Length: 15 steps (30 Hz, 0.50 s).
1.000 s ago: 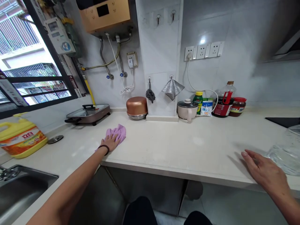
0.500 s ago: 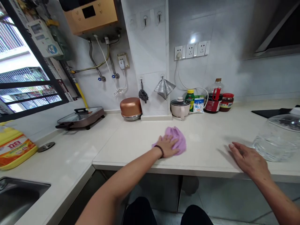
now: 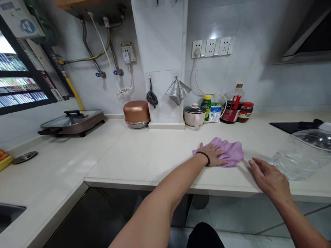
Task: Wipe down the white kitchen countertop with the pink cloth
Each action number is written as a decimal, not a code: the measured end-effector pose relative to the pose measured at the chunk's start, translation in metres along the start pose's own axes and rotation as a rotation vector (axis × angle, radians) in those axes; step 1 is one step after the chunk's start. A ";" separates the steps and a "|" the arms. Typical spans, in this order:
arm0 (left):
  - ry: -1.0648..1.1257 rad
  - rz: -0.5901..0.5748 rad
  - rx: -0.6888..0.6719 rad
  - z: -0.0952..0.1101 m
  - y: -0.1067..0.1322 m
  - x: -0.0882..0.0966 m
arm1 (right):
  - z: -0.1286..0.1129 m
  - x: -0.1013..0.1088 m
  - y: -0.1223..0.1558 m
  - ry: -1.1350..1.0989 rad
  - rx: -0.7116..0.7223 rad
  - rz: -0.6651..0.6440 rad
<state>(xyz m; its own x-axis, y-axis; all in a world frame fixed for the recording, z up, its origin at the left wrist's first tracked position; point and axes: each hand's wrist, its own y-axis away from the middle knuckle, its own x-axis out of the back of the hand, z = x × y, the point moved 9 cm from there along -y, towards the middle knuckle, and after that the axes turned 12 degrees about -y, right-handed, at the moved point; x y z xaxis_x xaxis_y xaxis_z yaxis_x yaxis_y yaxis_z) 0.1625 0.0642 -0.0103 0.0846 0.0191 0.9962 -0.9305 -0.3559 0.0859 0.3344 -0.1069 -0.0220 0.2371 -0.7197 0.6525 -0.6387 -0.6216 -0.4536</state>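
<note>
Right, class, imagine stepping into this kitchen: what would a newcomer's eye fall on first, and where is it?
Probably the crumpled purple cloth, spread on the cream countertop partly under the outspread left hand. Next, perhaps, the rounded copper-coloured vessel by the wall, left of the pale tiled pillar where a silvery, pointed cloth hangs. At the right, a large transparent container stands near the right hand.

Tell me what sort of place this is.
Most likely a home kitchen: an electric skillet and a small lidded pot stand on the countertop, and what looks like a range hood juts in at upper right.
</note>
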 end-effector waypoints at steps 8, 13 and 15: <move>-0.009 -0.002 0.347 -0.155 0.054 0.004 | 0.009 0.004 -0.001 0.018 -0.049 -0.007; -0.043 -0.042 0.601 -0.259 0.149 0.002 | 0.015 0.004 -0.003 0.033 -0.057 -0.007; -0.066 -0.051 0.695 -0.296 0.198 0.001 | 0.016 0.004 -0.004 0.041 -0.052 0.000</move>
<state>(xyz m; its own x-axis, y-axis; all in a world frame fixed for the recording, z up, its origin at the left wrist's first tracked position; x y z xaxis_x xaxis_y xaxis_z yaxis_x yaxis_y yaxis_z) -0.1266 0.2702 0.0117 0.1642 0.0023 0.9864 -0.4828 -0.8719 0.0824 0.3491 -0.1124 -0.0274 0.2079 -0.7057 0.6773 -0.6759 -0.6042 -0.4221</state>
